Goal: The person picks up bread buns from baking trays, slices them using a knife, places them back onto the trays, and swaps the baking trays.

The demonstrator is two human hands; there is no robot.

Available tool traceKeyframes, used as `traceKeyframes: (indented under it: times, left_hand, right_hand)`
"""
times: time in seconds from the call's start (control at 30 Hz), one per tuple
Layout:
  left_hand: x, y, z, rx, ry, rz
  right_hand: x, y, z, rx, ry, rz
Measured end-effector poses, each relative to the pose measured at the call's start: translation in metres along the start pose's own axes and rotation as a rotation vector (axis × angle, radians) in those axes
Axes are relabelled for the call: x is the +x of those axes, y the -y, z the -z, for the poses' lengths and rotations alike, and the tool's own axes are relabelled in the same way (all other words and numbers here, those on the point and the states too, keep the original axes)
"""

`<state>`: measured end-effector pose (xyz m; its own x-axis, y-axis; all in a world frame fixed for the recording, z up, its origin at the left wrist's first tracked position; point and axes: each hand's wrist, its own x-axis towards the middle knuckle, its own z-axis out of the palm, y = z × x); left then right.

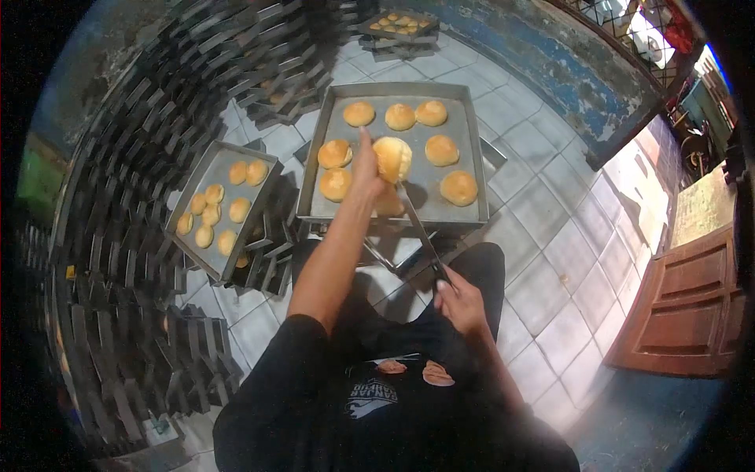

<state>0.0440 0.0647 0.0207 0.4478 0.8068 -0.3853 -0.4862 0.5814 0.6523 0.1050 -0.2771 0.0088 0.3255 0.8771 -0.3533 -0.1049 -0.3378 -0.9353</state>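
One bun in hand: a round golden-brown bun (392, 160) is sitting in the left hand (368, 171), above the larger baking tray (397, 90).
Left fingers: they are mostly hiding behind the bun, seemingly curving round it, the thumb pointing up; how firmly they are pressing, I cannot tell.
Right fingers: the right hand (460, 300) is wrapping closely round the dark handle of a long knife (421, 228), whose tip is reaching the bun's lower edge; whether it is piercing the crust is not showing.
Bun feel: probably light, soft and easily squashed, so a gentle hold around its sides is looking best.
Tray surface: grey metal is carrying more golden buns, spaced loosely.
Room: pale floor tiles (543, 204) are surrounding a smaller tray of buns (197, 256); stacked metal trays (126, 197) are crowding the left, and blue wall paint (487, 47) is peeling.
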Motion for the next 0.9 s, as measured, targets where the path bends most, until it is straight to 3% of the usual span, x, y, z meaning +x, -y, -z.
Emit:
traceKeyframes:
  times: [0.07,0.13,0.17,0.2,0.23,0.27,0.37,0.4,0.43,0.47,0.53,0.6,0.7,0.73,0.8,0.9]
  left_hand:
    - [0.018,-0.007,0.006,0.073,-0.005,-0.012]
    - [0.019,-0.015,-0.003,0.109,-0.130,0.101]
    - [0.043,-0.011,0.010,0.108,-0.132,0.099]
    - [0.083,0.000,0.035,0.316,-0.118,-0.110]
    - [0.110,0.003,0.049,0.522,-0.102,-0.319]
    - [0.118,-0.004,0.047,0.517,-0.104,-0.325]
    - [0.151,-0.033,0.049,0.843,-0.353,-0.644]
    - [0.161,-0.046,0.052,0.839,-0.352,-0.656]
    - [0.170,-0.060,0.053,1.097,-0.415,-0.734]
    - [0.180,-0.072,0.051,1.352,-0.482,-0.810]
    - [0.192,-0.087,0.046,1.353,-0.522,-0.735]
    - [0.232,-0.090,0.066,1.486,-0.569,-0.623]
    - [0.274,-0.083,0.087,1.523,-0.488,-0.623]
    - [0.261,-0.087,0.070,1.511,-0.486,-0.628]
    - [0.232,-0.095,0.041,1.613,-0.383,-0.313]
    - [0.215,-0.093,0.028,1.700,-0.248,-0.343]
  right_hand:
    - [-0.013,-0.018,0.012,-0.030,-0.083,0.032]
    - [-0.018,-0.034,0.030,-0.070,-0.158,0.070]
    - [-0.018,-0.041,0.041,-0.160,-0.243,0.185]
    - [-0.015,-0.044,0.047,-0.249,-0.328,0.298]
    - [-0.014,-0.031,0.050,-0.223,-0.352,0.275]
    - [-0.006,-0.036,0.055,-0.227,-0.348,0.281]
    - [0.006,-0.079,0.059,-0.097,-0.437,0.352]
    - [0.007,-0.093,0.054,0.277,-0.427,0.276]
    - [0.011,-0.101,0.049,0.647,-0.401,0.193]
    - [0.011,-0.091,0.046,0.643,-0.392,0.209]
    - [0.005,-0.057,0.039,-0.123,-0.438,0.246]
    - [0.009,-0.066,0.042,-0.164,-0.446,0.283]
    - [0.016,-0.062,0.042,-0.181,-0.452,0.284]
    - [0.015,-0.061,0.042,-0.160,-0.440,0.246]
    - [0.017,-0.075,0.042,-0.174,-0.447,0.245]
    - [0.019,-0.076,0.043,0.081,-0.366,0.361]
